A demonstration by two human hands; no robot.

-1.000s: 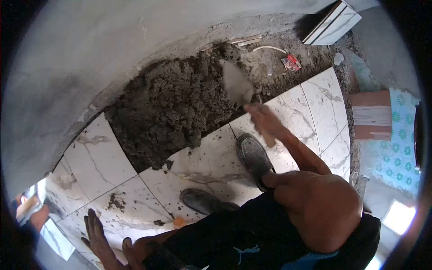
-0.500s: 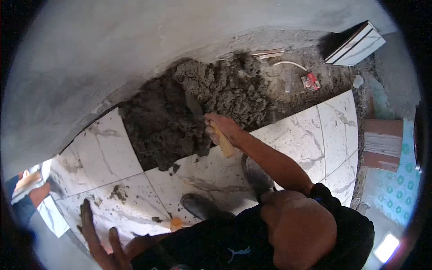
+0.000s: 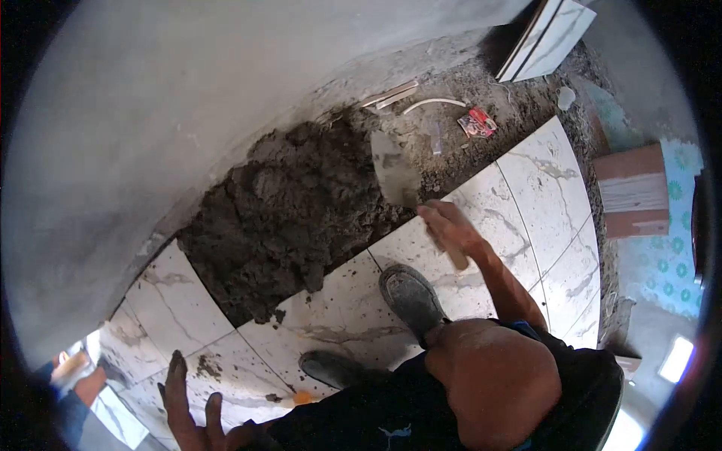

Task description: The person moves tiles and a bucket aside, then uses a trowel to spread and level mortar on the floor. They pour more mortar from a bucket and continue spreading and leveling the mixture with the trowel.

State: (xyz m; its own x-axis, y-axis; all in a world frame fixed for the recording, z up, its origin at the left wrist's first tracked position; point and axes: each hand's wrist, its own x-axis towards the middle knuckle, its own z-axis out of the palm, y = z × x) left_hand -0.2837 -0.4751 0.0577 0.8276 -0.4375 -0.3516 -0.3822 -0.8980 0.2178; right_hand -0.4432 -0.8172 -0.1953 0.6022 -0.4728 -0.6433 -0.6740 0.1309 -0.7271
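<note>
1. The right hand is closed around the wooden handle of a trowel; the handle's end shows below the fist.
2. The trowel blade points toward 11 o'clock from the hand, smeared grey, and lies at the 3 o'clock edge of the mortar heap. Whether the blade tip touches the mortar cannot be told for certain.
3. The mortar heap is dark and lumpy and sits against the grey wall, covering the bare floor between the wall and the laid marble-pattern tiles.
4. The left hand is at 7 o'clock in the view, fingers spread wide and flat on a tile, holding nothing.
5. Two dusty shoes stand on the tiles: one just below the right hand, the other toward 6 o'clock.
6. At 1 o'clock of the trowel, on the rough floor, lie a red wrapper, a curved white piece and thin wooden strips.
7. Spare tiles lean at the top right.
8. Another person's hand shows at the lower left edge.
</note>
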